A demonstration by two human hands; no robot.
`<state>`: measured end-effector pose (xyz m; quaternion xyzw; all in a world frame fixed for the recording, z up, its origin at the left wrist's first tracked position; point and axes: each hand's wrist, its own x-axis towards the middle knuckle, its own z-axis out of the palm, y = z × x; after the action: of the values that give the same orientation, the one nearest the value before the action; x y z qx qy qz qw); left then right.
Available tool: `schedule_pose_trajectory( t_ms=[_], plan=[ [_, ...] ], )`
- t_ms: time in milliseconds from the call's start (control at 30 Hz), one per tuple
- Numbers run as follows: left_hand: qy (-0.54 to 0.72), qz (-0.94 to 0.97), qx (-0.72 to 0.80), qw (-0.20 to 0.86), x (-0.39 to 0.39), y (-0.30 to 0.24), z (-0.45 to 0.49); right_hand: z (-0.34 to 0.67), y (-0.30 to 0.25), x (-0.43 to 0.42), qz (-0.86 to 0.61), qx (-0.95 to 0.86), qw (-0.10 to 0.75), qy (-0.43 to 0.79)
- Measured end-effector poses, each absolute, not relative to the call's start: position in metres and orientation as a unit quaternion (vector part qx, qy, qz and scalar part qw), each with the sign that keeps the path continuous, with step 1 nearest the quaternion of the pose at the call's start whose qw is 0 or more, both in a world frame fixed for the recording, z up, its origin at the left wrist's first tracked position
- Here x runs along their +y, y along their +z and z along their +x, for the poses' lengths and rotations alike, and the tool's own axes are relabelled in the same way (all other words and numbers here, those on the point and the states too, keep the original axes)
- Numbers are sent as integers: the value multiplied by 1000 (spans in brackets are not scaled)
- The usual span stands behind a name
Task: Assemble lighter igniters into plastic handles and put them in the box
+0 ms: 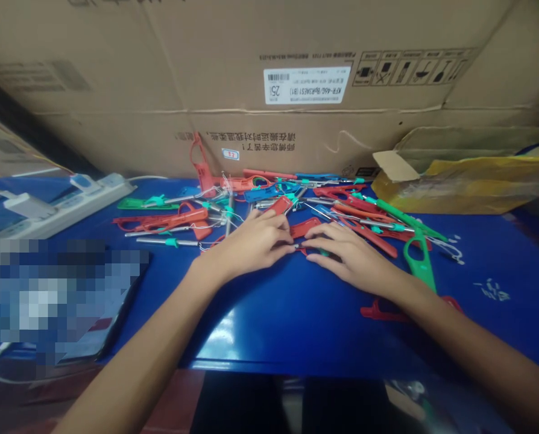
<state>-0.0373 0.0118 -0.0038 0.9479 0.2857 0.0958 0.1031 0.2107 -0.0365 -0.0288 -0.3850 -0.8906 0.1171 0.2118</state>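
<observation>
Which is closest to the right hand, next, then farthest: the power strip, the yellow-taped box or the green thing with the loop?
1. Green thing with the loop: just right of the right hand.
2. Yellow-taped box: farther right, toward the back.
3. Power strip: way over on the left.

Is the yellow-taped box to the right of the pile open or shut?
Open: the box's near-left flap sticks outward instead of lying across the top. Whether it holds anything, I cannot tell.

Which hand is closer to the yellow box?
Right. The right hand is left of the yellow box, nearer the person; the left hand is even farther left.
</observation>
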Motion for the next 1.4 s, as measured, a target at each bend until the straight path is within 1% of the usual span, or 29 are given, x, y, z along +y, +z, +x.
schedule_pose_trajectory(
  t_ms=[233, 400, 600, 733, 933, 1167, 1400],
  plan=[
    [91, 949, 291, 83, 10, -4, -31, 210, -30, -38, -394, -887, 198, 134],
    [91, 947, 295, 92, 9, -3, -30, 208, -32, -38, -396, -881, 216, 141],
    [84, 945, 302, 91, 6, -1, -29, 202, -35, -36, -401, -877, 233, 124],
    [75, 939, 318, 108, 7, 1, -28, 200, -35, -35, -397, -880, 235, 108],
    [92, 938, 310, 123, 12, -1, -35, 198, -37, -37, -406, -879, 233, 91],
    [95, 941, 295, 137, 11, -3, -33, 196, -40, -36, -401, -862, 282, 133],
    [85, 940, 296, 144, 9, -1, -31, 194, -39, -36, -401, -847, 312, 158]
  ],
)
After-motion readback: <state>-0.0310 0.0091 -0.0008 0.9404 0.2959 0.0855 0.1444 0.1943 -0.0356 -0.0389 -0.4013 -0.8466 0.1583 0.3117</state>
